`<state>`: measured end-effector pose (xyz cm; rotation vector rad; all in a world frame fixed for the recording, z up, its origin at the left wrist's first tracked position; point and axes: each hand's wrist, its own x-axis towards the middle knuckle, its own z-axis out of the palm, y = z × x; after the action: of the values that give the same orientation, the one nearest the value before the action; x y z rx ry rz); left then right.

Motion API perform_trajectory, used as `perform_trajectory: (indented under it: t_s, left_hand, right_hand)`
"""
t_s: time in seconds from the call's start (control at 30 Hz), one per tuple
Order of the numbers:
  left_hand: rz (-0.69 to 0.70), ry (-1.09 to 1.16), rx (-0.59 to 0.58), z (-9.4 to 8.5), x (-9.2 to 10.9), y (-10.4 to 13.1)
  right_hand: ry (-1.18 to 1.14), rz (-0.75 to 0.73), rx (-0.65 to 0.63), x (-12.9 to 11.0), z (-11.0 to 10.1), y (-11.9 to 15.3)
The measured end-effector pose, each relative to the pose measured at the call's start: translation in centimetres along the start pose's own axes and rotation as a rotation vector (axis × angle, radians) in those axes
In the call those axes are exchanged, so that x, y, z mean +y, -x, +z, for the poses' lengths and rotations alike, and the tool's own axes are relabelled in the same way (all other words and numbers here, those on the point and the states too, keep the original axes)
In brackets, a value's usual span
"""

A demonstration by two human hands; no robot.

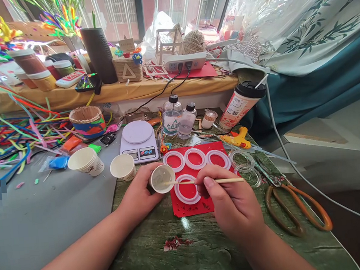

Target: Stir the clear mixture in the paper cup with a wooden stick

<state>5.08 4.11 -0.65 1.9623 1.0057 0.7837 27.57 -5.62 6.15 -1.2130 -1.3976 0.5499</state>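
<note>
My left hand [142, 190] is wrapped round a paper cup [162, 178] tilted toward me, with a clear liquid inside. In my right hand [231, 193] a thin wooden stick [230, 180] is pinched, and its far end reaches over the rim into the cup. Beyond and between the hands, white ring molds [187, 201] lie on a red sheet [181, 212]. One ring sits partly behind the stick and my right fingers. To the left of the held cup stands another paper cup [122, 167].
A kitchen scale [138, 140] and two clear bottles [172, 121] stand behind. Scissors [298, 209], clear rings [247, 167] and a yellow glue gun [238, 138] lie at right. A lidded drink cup [240, 105] leans near the edge. Stacked paper cups [87, 162] stand left.
</note>
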Motion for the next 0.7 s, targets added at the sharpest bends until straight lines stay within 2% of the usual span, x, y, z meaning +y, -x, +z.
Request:
perform_trajectory:
  t_s: [0.2,0.7]
  left_hand:
    - [-0.014,0.008,0.000,0.00,0.02,0.05]
    - [-0.005,0.003,0.003,-0.01,0.07,0.03]
  right_hand:
    - [-0.018,-0.018,-0.047,-0.27,-0.01,0.10]
    - [0.004,0.000,-0.014,-0.14,-0.02,0.22]
